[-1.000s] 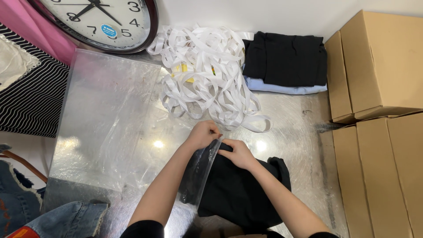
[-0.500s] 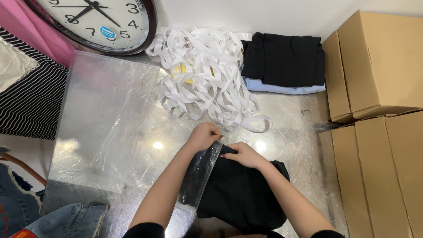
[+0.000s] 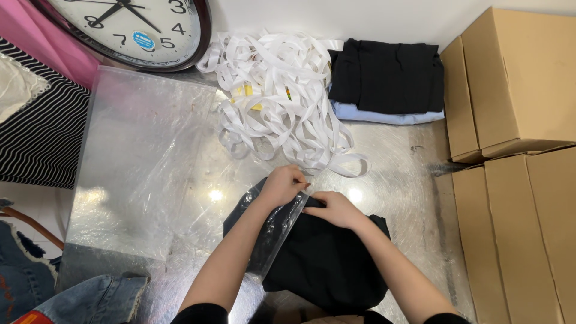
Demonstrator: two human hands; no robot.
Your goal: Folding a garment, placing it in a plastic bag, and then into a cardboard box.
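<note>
Head view shows us both our hands at work low in the middle of a shiny metal table (image 3: 396, 162). Our left hand (image 3: 283, 185) pinches the top edge of a clear plastic bag (image 3: 276, 231), fingers closed on the film. Our right hand (image 3: 336, 209) lies flat on a folded black garment (image 3: 327, 261), fingers pressed against the cloth just beside the bag's mouth — whether it truly grips the cloth or only pushes on it, we cannot tell from here. The garment sits at the near edge of the table, its left part seemingly already under the film, the rest bare to the right.

Just beyond our hands lies a tangle of white ribbon (image 3: 282, 102), one loop trailing close to the left hand. Behind it, against the wall, rests a stack of folded clothes (image 3: 387, 81) — black on top, pale blue beneath. A pile of flat clear bags (image 3: 144, 168) covers the left half of the table. A round wall clock (image 3: 132, 30) leans at the far left corner, next to pink cloth (image 3: 36, 42) and a striped black-and-white fabric (image 3: 42, 135). Denim (image 3: 78, 300) lies at the near left. Cardboard boxes (image 3: 516, 120) line the right side, well apart from our hands.
</note>
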